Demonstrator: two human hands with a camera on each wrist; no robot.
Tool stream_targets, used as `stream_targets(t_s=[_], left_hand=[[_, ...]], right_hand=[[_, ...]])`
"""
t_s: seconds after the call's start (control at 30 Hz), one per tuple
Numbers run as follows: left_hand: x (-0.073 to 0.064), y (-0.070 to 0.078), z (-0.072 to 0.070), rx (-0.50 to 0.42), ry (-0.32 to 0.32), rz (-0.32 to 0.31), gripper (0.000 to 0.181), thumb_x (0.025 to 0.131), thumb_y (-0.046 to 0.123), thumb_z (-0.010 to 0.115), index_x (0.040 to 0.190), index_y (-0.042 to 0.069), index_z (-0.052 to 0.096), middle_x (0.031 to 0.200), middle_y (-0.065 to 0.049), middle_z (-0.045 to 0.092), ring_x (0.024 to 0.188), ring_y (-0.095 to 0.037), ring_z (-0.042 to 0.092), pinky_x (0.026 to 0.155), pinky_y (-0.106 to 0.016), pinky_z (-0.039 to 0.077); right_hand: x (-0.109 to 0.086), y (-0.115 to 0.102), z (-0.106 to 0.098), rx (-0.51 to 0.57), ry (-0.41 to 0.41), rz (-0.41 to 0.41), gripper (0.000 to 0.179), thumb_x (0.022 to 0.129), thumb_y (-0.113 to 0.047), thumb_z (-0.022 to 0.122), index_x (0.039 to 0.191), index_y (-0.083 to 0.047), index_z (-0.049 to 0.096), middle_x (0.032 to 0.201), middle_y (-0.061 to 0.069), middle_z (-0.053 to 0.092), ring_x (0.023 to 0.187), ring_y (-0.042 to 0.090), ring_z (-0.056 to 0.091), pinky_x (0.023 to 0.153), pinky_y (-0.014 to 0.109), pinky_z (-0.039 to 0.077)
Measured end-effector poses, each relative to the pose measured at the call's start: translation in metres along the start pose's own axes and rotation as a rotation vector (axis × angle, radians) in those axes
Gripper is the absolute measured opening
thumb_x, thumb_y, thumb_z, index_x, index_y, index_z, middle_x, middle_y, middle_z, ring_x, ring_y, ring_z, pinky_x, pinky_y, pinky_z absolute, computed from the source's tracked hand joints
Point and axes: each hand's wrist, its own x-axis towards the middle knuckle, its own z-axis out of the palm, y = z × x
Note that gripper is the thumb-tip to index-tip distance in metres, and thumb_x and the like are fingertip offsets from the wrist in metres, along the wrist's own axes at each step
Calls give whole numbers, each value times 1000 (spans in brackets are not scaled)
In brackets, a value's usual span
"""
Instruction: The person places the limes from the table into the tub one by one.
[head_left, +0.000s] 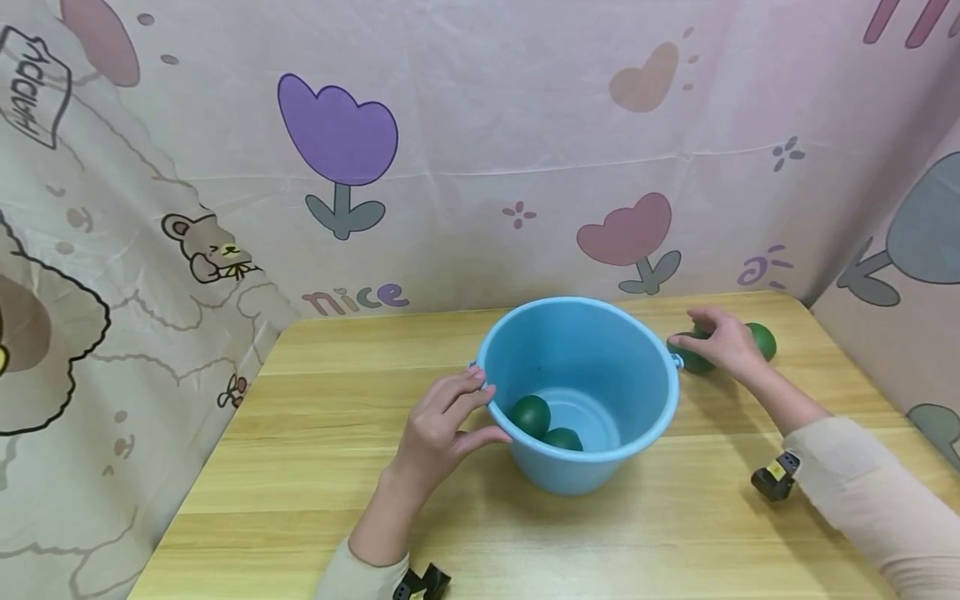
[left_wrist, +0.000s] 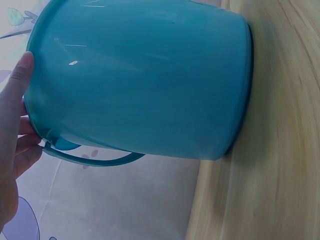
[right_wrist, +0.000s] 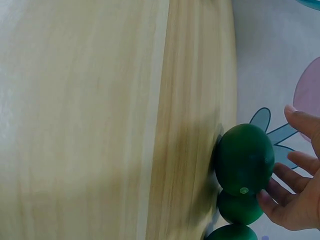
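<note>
A light blue bucket point(head_left: 566, 477) stands upright on the table. My left hand point(head_left: 438, 425) grips its left rim, thumb toward me and the other fingers near the handle joint. Inside, on the bottom, lie two round green fruits, one point(head_left: 530, 415) beside the other point(head_left: 564, 439). To the right of the bucket, my right hand point(head_left: 727, 343) is over more green fruits, its fingers spread and partly hiding them. In the right wrist view, the nearest fruit point(right_wrist: 245, 160) shows a pale stem mark; the fingers point(right_wrist: 287, 180) are loosely bent beside it, not closed around it.
The bucket's handle point(left_wrist: 107, 162) hangs down on its far side. A printed cloth point(head_left: 480, 167) hangs behind the wooden table point(head_left: 315, 450) and along its sides. Another green fruit point(head_left: 762, 340) lies just beyond my right hand.
</note>
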Motion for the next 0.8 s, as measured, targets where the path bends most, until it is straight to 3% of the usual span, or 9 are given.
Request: stream_targets(t_s=[0.4, 0.8], left_hand=[[-1, -1, -1, -7, 2, 8, 52, 77, 46, 68, 97, -3, 71, 96, -14, 68, 95, -28, 67, 86, -36, 56], [-1, 0, -2, -4, 4, 8, 53, 80, 47, 65, 96, -3, 70, 95, -15, 68, 95, -29, 67, 85, -37, 57]], right_hand=[[0, 9, 6, -38, 4, -49, 69, 85, -31, 71, 131, 11, 43, 133, 35, 44, 120, 51, 41, 100, 66, 35], [-3, 19, 10, -51, -51, -12, 62, 85, -26, 69, 132, 5, 46, 135, 39, 38, 120, 58, 36, 97, 72, 31]])
